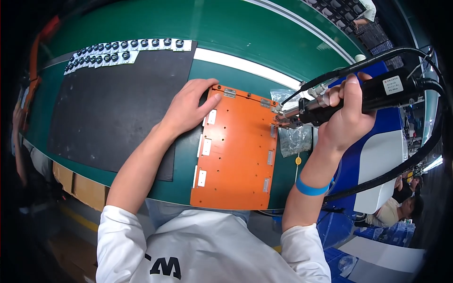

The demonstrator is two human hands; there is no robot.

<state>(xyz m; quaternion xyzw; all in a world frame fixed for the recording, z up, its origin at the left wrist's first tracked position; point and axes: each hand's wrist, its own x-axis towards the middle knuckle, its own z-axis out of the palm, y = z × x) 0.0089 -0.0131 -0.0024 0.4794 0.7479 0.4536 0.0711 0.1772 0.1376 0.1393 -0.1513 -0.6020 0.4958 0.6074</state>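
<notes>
- Position: orange plate (236,151) lies on green bench (141,26) right of black mat (118,118), its near edge close to the wearer's torso.
- Left hand (188,107): thumb spread from the fingers, thumb on the top face at the far-left corner, fingers over the edge. Can't tell if it pinches underneath or only presses down.
- Right hand (347,113): wrapped firmly around black handheld tool (380,93), thumb along the body.
- Tool tip (284,121) sits at the plate's far-right edge, by the metal hardware. Contact vs. small gap: can't tell from this angle.
- Tool looks steeply inclined to the plate. If it's a driver, I'd square the axis to the hole before loading it, else it likely cams out or cross-threads.
- Left-hand pressure at the opposite corner should resist twist; I'd push straight down, not sideways.
- Left fingers are well apart from the tip. Good, hold that spacing.
- Black cable (415,162) loops right of the forearm. Leave slack so it doesn't drag the tip off line.
- Clear plastic bag (295,141) lies just beside the tip, partly under the tool. I'd shift it clear to avoid a snag.
</notes>
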